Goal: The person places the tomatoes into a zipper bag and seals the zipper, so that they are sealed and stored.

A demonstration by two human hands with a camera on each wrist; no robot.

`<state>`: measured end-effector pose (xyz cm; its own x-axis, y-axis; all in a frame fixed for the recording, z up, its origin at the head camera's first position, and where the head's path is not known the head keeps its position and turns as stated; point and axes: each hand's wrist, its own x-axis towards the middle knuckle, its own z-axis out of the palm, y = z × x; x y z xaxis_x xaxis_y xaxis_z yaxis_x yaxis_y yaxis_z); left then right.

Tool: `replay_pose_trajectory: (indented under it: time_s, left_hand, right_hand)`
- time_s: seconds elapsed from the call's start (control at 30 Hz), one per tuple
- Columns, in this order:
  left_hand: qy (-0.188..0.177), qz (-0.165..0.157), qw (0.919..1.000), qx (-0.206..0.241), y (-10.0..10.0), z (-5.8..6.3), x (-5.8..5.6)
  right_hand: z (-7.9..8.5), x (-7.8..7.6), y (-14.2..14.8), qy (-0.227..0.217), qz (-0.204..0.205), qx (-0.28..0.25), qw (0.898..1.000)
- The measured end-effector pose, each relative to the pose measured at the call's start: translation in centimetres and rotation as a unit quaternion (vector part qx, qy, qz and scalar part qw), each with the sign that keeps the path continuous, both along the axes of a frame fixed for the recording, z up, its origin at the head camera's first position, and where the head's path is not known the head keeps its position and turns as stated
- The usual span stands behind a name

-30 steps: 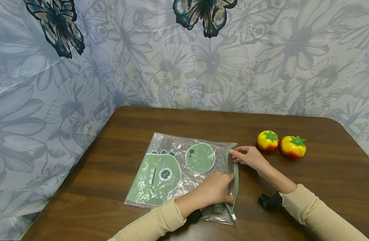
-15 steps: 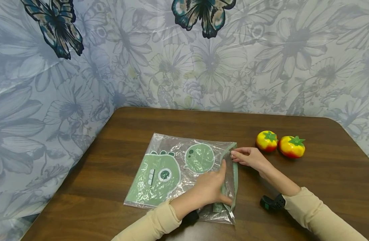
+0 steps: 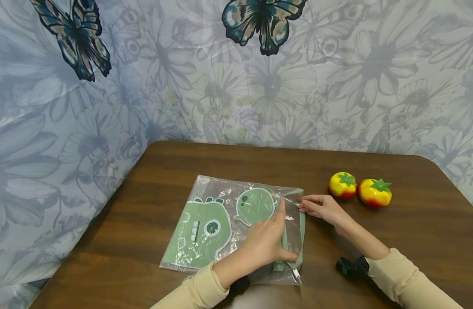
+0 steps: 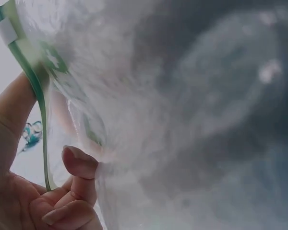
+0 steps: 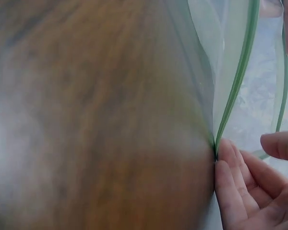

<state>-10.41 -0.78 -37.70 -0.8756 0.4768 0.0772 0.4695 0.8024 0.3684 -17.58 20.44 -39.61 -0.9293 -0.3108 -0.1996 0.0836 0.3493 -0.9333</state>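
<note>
A clear zip bag (image 3: 205,182) printed with green cartoon shapes lies flat on the table. Its green-edged mouth faces right, and a white slider (image 4: 7,31) sits at one end of the zip strip. Over the near part of the mouth, my left hand (image 3: 263,244) holds the upper lip back, index finger and thumb spread, other fingers curled by the film in the left wrist view. At the far corner of the mouth my right hand (image 3: 323,209) grips the edge; its fingertips (image 5: 223,167) meet the green strip. Part of the left hand is behind film.
Two yellow-and-red toy tomatoes, the left one (image 3: 342,185) and the right one (image 3: 374,192), stand just beyond my right hand. The brown wooden table (image 3: 120,223) ends at the back against a flower-patterned cloth (image 3: 271,98) with butterflies.
My left index finger has moved left from the bag's right edge, drawing the upper lip back, so the mouth gapes wider. The right hand stays by the far corner. The tomatoes have not moved.
</note>
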Motion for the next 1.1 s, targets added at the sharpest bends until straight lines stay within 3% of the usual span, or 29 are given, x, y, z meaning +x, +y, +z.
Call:
replay_pose_trajectory:
  time_s: [0.37,0.53,0.7,0.87,0.97,1.1]
  left_hand:
    - [-0.018,0.005,0.9997,0.018,-0.5,-0.5,0.7]
    - [-0.010,-0.007,0.9996,0.025,-0.6,-0.6,0.6]
    - [-0.004,-0.015,0.9995,0.026,-0.6,-0.5,0.2]
    - [-0.009,-0.021,0.9994,0.027,-0.4,-0.4,0.0]
    - [-0.008,-0.024,0.9994,0.024,-0.2,-0.4,-0.1]
    - [-0.012,-0.020,0.9996,0.018,-0.2,-0.4,-0.2]
  right_hand:
    - [0.3,1.4,0.6,0.017,0.056,-0.036,0.998]
    - [1.4,2.3,1.7,0.070,0.047,-0.032,0.996]
    - [3.7,3.1,3.9,0.150,0.014,-0.042,0.988]
    - [5.6,3.6,7.2,0.227,-0.060,-0.062,0.970]
    - [6.0,3.8,9.5,0.270,-0.106,-0.009,0.957]
    - [5.6,3.5,12.6,0.284,-0.141,0.148,0.937]
